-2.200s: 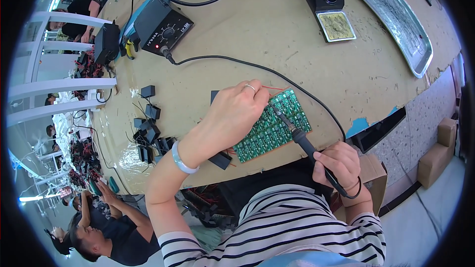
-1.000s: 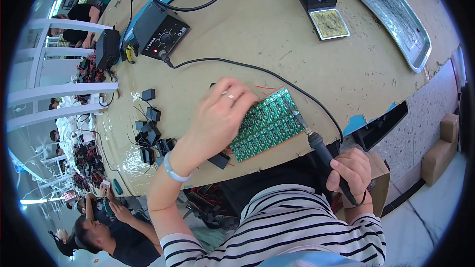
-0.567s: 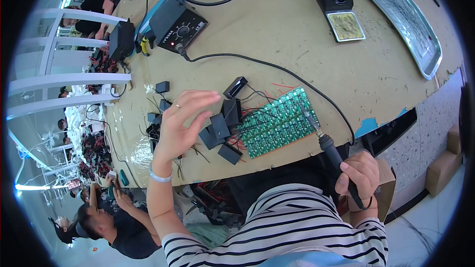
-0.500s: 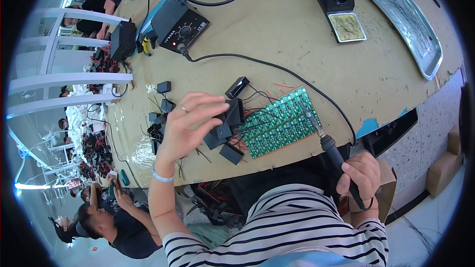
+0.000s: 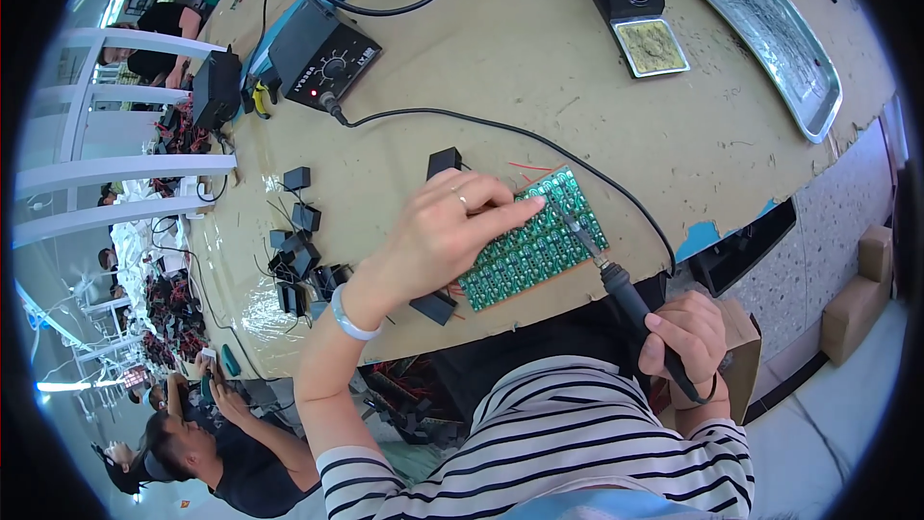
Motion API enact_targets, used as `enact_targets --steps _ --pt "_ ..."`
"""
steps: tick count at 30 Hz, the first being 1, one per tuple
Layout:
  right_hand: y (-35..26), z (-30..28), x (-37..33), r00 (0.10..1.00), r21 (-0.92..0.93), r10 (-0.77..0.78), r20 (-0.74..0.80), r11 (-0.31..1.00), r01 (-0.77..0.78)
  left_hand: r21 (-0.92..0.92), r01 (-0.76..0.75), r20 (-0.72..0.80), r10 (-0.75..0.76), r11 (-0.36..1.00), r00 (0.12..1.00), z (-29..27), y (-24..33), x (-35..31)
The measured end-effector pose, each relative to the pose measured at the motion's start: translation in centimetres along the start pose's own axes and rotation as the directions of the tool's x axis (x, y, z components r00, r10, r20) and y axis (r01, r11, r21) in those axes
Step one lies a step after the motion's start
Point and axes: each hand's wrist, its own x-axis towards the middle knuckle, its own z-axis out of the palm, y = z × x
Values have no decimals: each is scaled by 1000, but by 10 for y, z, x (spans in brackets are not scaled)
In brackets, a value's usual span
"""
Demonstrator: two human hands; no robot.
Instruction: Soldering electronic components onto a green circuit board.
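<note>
Well, the right hand (image 5: 688, 332) curls snugly round the iron (image 5: 626, 299), its tip at the green board (image 5: 539, 252). The left hand (image 5: 443, 229) bends over the board, and I can't tell if its fingers pinch anything. The board lies on the table (image 5: 500, 48). Black boxes (image 5: 300, 252) sit left; the tray (image 5: 770, 43) is far off.

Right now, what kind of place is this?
Probably an electronics workshop or small factory. The right hand holds a soldering iron over a green circuit board, small black boxes with wires lie on the table, and other people are nearby.
</note>
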Motion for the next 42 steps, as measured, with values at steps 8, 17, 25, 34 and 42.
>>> enact_targets --steps 8,17,25,34,42 --pt "7 2 -6 999 60 -4 54 998 1 51 -11 54 9 999 999 21 -8 -4" --pt "10 7 -5 997 74 -36 74 997 30 40 5 75 -8 999 997 24 -7 1" --pt "9 4 -6 996 79 -58 74 995 52 71 5 144 -15 997 989 21 -4 10" --pt "9 8 -3 994 48 -56 91 998 52 118 0 181 -22 993 983 19 3 13" --pt "2 6 7 907 -150 -309 286 920 361 100 53 235 -76 994 969 18 6 19"
